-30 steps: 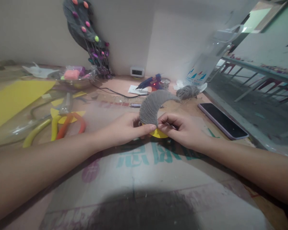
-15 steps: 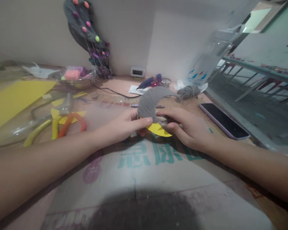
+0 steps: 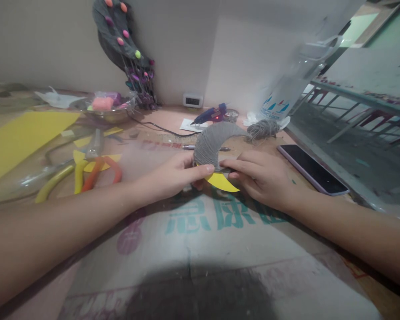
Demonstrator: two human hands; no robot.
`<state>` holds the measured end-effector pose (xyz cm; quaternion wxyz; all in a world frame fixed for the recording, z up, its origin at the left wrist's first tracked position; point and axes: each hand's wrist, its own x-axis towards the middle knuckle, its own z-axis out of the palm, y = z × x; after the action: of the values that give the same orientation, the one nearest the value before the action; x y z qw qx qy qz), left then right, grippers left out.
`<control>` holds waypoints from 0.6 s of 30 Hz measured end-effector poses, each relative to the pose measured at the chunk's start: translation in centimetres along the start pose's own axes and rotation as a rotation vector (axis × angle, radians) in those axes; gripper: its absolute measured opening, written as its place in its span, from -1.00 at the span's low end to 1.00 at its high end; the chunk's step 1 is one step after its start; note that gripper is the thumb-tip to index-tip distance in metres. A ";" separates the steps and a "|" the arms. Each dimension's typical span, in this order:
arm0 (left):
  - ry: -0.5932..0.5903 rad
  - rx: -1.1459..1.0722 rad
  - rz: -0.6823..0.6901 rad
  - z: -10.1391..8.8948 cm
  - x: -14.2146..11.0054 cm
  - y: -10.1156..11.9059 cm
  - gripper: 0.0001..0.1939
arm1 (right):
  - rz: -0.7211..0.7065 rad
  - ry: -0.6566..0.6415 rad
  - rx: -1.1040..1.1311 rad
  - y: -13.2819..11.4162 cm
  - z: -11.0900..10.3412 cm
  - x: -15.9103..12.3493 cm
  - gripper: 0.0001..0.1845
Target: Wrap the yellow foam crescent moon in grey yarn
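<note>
A yellow crescent (image 3: 222, 181) has its upper part wrapped in grey yarn (image 3: 207, 144); its lower tip is bare yellow. My left hand (image 3: 183, 171) grips the crescent from the left, thumb across the front where the wrapping ends. At the inner curve my right hand (image 3: 256, 175) is closed, index finger and thumb pinched on the grey yarn close to the last wraps; the strand itself is mostly hidden by the fingers. Behind the crescent's top tip lies a loose bundle of grey yarn (image 3: 262, 129).
A pen (image 3: 190, 147), a blue glue gun (image 3: 209, 115) and a small clock (image 3: 192, 100) lie beyond my hands. Orange-handled scissors (image 3: 116, 169), yellow-handled pliers (image 3: 78, 175) and yellow sheet (image 3: 26, 138) are left. A phone (image 3: 311, 169) and bottle (image 3: 280, 89) stand right.
My right hand's fingers have closed together near the inner curve, where index finger and thumb were apart before. My left hand keeps its hold on the crescent.
</note>
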<state>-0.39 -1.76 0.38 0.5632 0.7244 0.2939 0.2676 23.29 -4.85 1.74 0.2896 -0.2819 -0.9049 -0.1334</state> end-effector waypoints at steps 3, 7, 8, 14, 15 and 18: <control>0.014 0.015 -0.003 0.0 0.0 0.0 -0.72 | -0.001 -0.001 -0.003 0.0 0.0 0.0 -0.72; 0.008 0.007 -0.009 0.0 0.0 -0.1 -0.73 | -0.016 -0.002 -0.017 0.0 0.0 0.1 -0.72; 0.006 0.005 -0.003 0.0 0.1 -0.1 -0.73 | -0.022 0.001 -0.026 0.0 0.0 0.1 -0.72; 0.006 -0.014 0.030 0.2 0.1 0.0 -0.75 | -0.039 -0.011 -0.081 -0.2 -0.1 0.2 -0.74; 0.006 -0.015 0.025 0.2 0.1 0.0 -0.75 | -0.035 -0.014 -0.078 -0.2 -0.1 0.2 -0.73; 0.004 -0.002 0.010 0.1 0.0 -0.1 -0.73 | -0.024 -0.016 -0.045 -0.1 0.0 0.1 -0.72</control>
<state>-0.31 -1.77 0.28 0.5620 0.7249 0.2911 0.2721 23.13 -4.92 1.80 0.2744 -0.2787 -0.9072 -0.1550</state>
